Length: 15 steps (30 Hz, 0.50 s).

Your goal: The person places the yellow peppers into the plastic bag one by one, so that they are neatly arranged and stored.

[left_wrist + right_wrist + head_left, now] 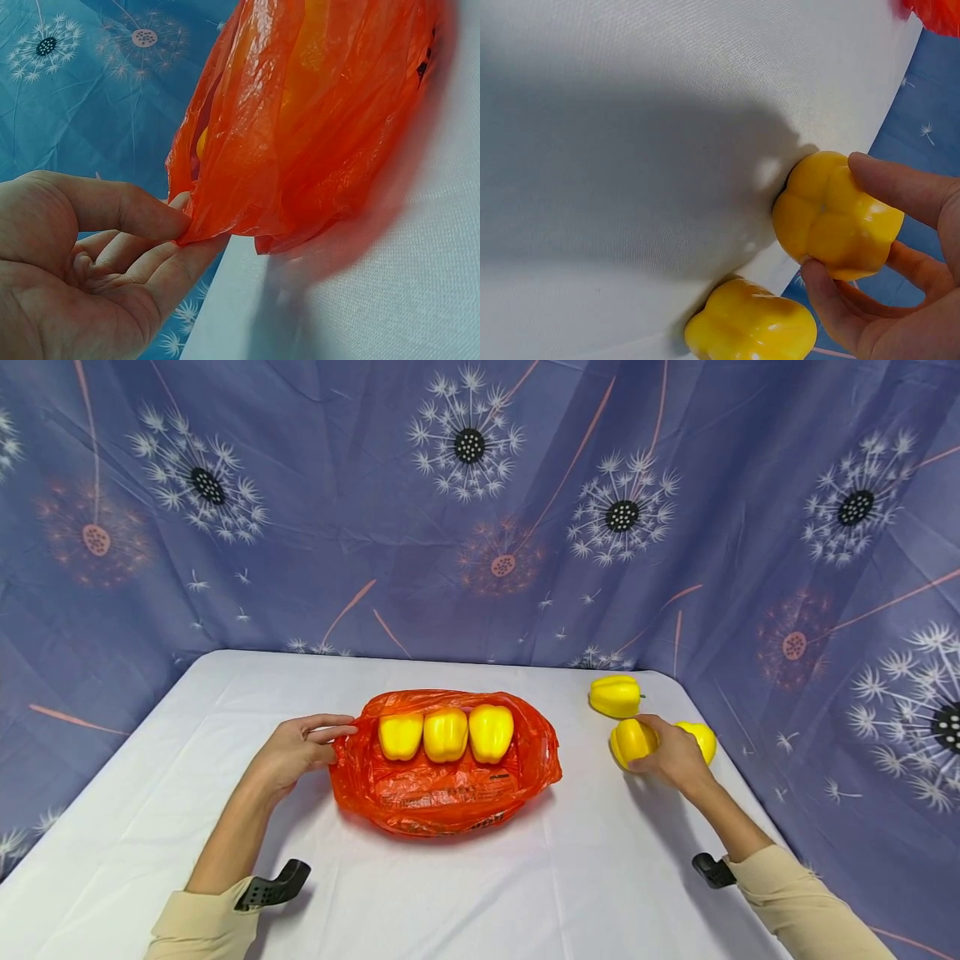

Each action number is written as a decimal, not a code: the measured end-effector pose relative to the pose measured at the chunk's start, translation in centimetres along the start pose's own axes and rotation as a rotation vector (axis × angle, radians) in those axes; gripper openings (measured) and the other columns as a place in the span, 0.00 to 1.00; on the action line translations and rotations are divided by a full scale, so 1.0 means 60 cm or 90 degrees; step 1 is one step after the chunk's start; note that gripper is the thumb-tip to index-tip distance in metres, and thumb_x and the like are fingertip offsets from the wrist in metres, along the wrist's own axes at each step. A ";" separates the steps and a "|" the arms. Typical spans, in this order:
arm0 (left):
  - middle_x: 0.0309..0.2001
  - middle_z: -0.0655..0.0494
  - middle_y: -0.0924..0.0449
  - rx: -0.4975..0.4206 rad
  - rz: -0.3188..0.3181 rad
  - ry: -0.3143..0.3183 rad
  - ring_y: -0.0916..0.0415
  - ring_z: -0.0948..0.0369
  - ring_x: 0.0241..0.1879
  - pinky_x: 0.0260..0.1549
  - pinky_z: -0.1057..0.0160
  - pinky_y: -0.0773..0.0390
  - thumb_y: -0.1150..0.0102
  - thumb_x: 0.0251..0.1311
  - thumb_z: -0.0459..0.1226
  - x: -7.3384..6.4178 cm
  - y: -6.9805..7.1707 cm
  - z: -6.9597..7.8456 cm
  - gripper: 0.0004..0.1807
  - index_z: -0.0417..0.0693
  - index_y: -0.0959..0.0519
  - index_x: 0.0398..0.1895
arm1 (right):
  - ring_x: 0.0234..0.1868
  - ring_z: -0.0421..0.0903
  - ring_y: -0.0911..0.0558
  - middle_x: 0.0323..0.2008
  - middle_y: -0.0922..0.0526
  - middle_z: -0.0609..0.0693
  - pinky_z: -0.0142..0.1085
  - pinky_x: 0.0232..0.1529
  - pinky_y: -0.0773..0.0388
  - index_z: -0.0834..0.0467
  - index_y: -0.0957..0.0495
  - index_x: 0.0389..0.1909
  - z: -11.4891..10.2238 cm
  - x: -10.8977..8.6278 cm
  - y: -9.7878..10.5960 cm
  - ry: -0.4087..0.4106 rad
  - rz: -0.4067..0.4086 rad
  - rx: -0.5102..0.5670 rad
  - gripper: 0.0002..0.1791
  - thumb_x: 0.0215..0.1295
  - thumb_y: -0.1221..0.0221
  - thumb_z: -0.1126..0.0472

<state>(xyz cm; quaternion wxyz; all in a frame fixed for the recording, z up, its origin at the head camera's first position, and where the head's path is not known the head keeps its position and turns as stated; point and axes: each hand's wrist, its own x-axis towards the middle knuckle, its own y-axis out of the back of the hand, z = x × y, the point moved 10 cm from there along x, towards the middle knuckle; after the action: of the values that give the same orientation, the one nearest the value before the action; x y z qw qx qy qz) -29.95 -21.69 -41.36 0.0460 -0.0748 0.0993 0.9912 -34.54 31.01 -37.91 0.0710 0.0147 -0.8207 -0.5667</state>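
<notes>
A red plastic bag (450, 797) lies with its mouth spread wide on the white table. Three yellow bell peppers sit in a row inside it, the middle bell pepper (446, 735) between the other two. My left hand (298, 750) pinches the bag's left edge between thumb and fingers, clearly seen in the left wrist view. At the table's right side, my right hand (671, 753) grips a yellow bell pepper (832, 217), thumb on one side and fingers on the other. Its lobed bottom end faces the right wrist camera.
Another yellow bell pepper (615, 696) lies just behind the gripped one, its stem pointing right. A further bell pepper (699, 739) rests beside my right hand, near the table's right edge. A blue dandelion-print curtain (360, 510) hangs behind and beside the white table (600, 877).
</notes>
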 end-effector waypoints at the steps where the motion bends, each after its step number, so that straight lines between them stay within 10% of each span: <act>1: 0.64 0.40 0.22 -0.001 0.000 0.000 0.30 0.70 0.26 0.32 0.67 0.23 0.49 0.52 0.20 0.000 0.000 0.000 0.36 0.35 0.31 0.71 | 0.55 0.74 0.24 0.59 0.22 0.73 0.64 0.54 0.29 0.66 0.30 0.66 0.000 0.000 0.001 0.002 0.006 0.000 0.44 0.46 0.25 0.59; 15: 0.64 0.39 0.22 0.002 0.002 -0.003 0.23 0.68 0.35 0.34 0.67 0.20 0.48 0.52 0.20 -0.002 0.001 0.001 0.36 0.35 0.30 0.70 | 0.49 0.70 0.21 0.54 0.19 0.71 0.59 0.47 0.26 0.67 0.28 0.64 0.006 -0.002 0.003 -0.009 0.041 0.001 0.43 0.46 0.26 0.55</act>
<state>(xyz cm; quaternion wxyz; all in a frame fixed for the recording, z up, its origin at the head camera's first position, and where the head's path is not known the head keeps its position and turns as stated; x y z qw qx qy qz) -29.87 -21.77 -41.24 0.0446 -0.0722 0.1009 0.9913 -34.47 31.42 -37.88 0.0836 -0.0156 -0.8215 -0.5638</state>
